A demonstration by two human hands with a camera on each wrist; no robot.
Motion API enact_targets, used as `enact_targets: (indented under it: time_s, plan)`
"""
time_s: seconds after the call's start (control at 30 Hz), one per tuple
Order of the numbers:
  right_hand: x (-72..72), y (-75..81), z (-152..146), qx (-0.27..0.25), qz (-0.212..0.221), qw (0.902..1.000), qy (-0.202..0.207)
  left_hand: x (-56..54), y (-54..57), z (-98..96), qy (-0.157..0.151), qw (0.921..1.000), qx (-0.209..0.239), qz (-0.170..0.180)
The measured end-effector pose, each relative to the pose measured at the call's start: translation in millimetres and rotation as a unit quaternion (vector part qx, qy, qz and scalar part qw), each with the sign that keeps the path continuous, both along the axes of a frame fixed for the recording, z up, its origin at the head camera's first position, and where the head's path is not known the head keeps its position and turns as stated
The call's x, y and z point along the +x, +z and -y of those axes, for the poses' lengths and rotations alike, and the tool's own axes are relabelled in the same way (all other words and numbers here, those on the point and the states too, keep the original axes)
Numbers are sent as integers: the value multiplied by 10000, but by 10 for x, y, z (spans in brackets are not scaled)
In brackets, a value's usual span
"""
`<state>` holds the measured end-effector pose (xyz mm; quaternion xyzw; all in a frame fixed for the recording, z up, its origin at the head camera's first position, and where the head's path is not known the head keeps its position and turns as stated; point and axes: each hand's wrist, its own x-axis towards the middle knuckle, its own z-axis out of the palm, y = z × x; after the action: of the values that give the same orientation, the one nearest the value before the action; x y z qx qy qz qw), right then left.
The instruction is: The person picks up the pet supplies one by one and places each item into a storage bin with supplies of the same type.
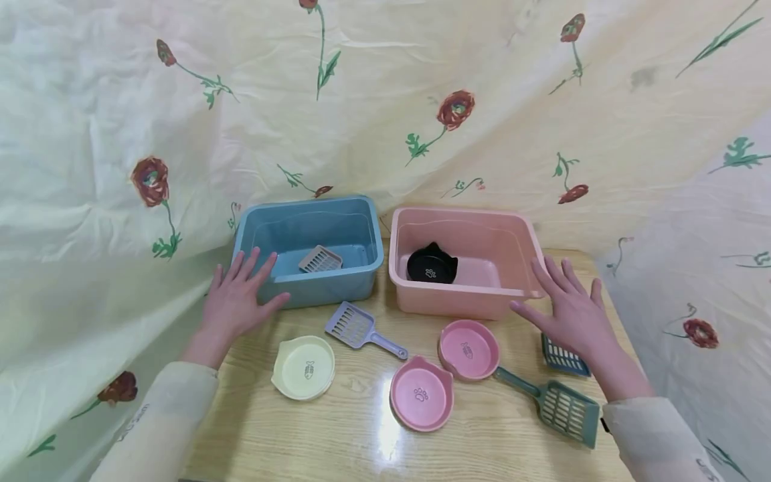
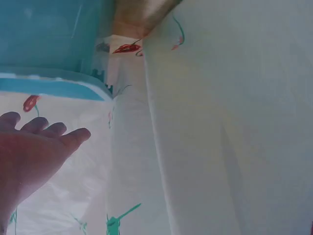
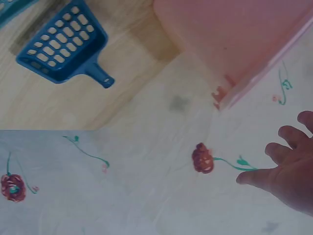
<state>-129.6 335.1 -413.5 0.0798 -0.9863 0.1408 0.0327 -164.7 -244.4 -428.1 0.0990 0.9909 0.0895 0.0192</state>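
Observation:
My left hand [image 1: 233, 301], fingers spread, hovers by the front left corner of the blue bin [image 1: 313, 289]; it holds nothing. A small grey litter scoop [image 1: 321, 260] lies inside that bin. At the pink bin's right end, my right hand [image 1: 572, 311] is also spread and empty, fingertips near the rim of the pink bin [image 1: 452, 300]. Inside it sits a black cat-shaped bowl [image 1: 432, 265]. Below the right hand, and partly hidden by it, is a dark blue scoop [image 1: 565, 356], seen whole as a slotted blue scoop [image 3: 66, 44] in the right wrist view.
On the wooden table [image 1: 313, 442] lie a lavender scoop [image 1: 354, 328], a cream bowl [image 1: 304, 368], a pink bowl with a fish print [image 1: 470, 349], a pink bowl with a paw print [image 1: 421, 395] and a grey-green scoop [image 1: 566, 410]. A flowered cloth [image 1: 361, 134] hangs behind and at both sides.

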Motion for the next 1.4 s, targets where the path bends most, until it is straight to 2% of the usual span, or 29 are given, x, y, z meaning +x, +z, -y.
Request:
enact_targets:
  time_s: [0.27, 0.43, 0.57, 0.67, 0.83, 1.13, 1.4]
  plan:
    - [-61, 223, 270, -257, 107, 9985, 479, -83, -125, 29, -124, 9998, -45, -173]
    - [-98, 254, 471, -467, 201, 9958, 765, -126, -229, 16, -20, 9996, 0, -265]
    - [-107, 212, 622, -629, 270, 9934, 920, -142, -332, -33, 157, 9991, 104, -374]
    - [-93, 176, 737, -787, 394, 9911, 995, -145, -414, -85, 248, 9975, 148, -652]
    - [-57, 111, 917, -1019, 556, 9860, 1199, -117, -515, -167, 421, 9918, 217, -1186]
    - [13, -26, 1142, -1410, 690, 9718, 1760, -91, -726, -260, 823, 9826, 304, -1636]
    - [18, -174, 1298, -1561, 599, 9623, 2146, -81, -812, -277, 922, 9707, 550, -2148]
